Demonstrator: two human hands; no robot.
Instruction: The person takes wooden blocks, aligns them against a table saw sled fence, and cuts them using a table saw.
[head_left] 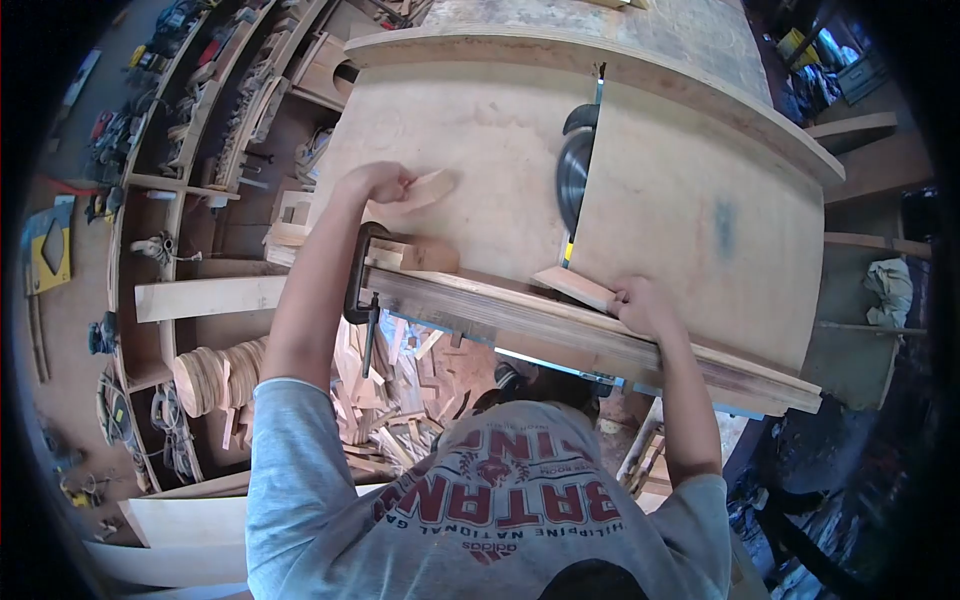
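Observation:
My left hand (382, 184) is closed on the end of a small wood piece (428, 192) over the left part of the plywood sled (480, 130). At the front fence (600, 325), my right hand (645, 305) grips a short wood strip (577, 287) with an angled end. The strip lies against the fence, just in front of the slot. A circular saw blade (573, 182) stands up through the slot between my hands, with a dark riving knife (580, 118) behind it. I cannot tell whether the blade turns.
A black C-clamp (358, 275) holds a wood block (415, 254) at the fence's left end. Offcuts (400, 420) are heaped below on the left. Shelves with tools and wood (180, 190) line the left side. A back fence (480, 42) spans the sled's far edge.

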